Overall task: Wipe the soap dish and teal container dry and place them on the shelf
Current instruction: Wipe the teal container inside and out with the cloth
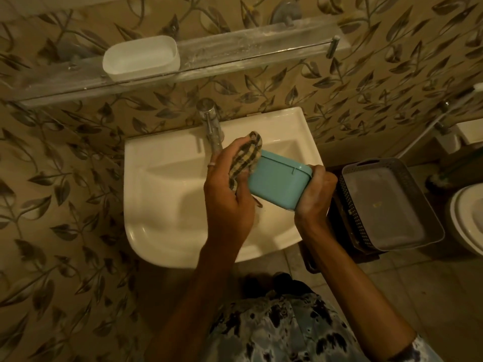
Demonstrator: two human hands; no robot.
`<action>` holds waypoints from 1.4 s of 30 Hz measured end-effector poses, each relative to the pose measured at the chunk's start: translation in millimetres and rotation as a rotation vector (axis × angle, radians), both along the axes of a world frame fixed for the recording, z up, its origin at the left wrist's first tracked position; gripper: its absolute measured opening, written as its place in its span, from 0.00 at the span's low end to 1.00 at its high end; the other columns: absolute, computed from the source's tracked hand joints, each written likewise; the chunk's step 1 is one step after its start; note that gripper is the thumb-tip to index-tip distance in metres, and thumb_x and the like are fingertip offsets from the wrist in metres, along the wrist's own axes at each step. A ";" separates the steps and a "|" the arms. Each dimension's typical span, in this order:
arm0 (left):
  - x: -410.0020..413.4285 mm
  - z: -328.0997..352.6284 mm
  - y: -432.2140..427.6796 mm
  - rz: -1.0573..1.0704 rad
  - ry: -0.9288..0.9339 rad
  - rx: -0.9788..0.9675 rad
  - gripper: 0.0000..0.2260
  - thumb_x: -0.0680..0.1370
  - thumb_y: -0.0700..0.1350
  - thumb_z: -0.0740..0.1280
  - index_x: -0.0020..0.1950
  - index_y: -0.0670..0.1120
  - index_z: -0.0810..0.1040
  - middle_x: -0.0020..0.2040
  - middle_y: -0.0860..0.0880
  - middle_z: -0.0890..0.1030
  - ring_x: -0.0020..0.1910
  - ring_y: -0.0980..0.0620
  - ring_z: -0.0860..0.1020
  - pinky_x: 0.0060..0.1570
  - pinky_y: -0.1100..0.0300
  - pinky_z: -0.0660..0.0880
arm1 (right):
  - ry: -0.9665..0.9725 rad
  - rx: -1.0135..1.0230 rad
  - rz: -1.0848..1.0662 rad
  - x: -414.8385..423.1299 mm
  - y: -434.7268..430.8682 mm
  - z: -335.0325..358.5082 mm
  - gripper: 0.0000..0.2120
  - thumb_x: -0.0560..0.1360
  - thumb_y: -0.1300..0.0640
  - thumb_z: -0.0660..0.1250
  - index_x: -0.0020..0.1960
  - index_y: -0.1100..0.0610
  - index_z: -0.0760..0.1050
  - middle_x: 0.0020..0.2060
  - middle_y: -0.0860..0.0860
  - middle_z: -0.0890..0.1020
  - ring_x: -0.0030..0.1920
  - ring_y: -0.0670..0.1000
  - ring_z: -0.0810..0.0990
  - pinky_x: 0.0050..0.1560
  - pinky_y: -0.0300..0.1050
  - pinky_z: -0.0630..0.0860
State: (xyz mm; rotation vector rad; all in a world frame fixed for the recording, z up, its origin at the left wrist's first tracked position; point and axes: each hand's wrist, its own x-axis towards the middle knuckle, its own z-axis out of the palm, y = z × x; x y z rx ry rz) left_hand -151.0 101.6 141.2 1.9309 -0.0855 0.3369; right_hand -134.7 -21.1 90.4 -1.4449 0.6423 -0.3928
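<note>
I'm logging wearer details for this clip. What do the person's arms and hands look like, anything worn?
Both forearms are bare. The left hand wears a ring on one finger; the right hand shows none. A short pale sleeve with dark blotches ends on the right upper arm.

This is looking like a household bathroom: a white washbasin (167,205) with a chrome tap (211,121) is jutting from a leaf-patterned wall (65,165). A glass shelf (248,48) is running across above it, carrying a white soap dish (141,58), while a toilet (465,220) is showing at the right edge, beyond a grey perforated basket (350,205), over a tiled floor (418,296).
</note>
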 end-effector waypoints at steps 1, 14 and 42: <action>-5.2 0.0 -4.3 -0.002 -0.026 0.026 0.20 0.77 0.30 0.59 0.67 0.42 0.72 0.65 0.44 0.73 0.64 0.51 0.72 0.63 0.52 0.73 | 0.021 -0.015 -0.008 2.9 0.7 2.6 0.16 0.68 0.50 0.53 0.25 0.56 0.67 0.20 0.47 0.71 0.24 0.44 0.71 0.24 0.38 0.64; -19.2 -14.8 -11.4 -0.016 -0.132 0.295 0.24 0.73 0.32 0.60 0.66 0.51 0.72 0.63 0.48 0.74 0.63 0.50 0.71 0.59 0.55 0.71 | 0.060 -0.118 0.028 3.6 1.9 4.1 0.15 0.69 0.53 0.56 0.27 0.60 0.68 0.22 0.53 0.70 0.24 0.46 0.71 0.24 0.45 0.65; 10.7 -22.8 15.0 -0.323 0.004 0.026 0.22 0.74 0.34 0.68 0.67 0.46 0.73 0.68 0.50 0.73 0.69 0.55 0.70 0.66 0.59 0.70 | 0.117 0.396 0.533 -10.7 -30.6 -15.1 0.20 0.78 0.41 0.58 0.58 0.50 0.81 0.53 0.55 0.85 0.53 0.56 0.84 0.53 0.53 0.81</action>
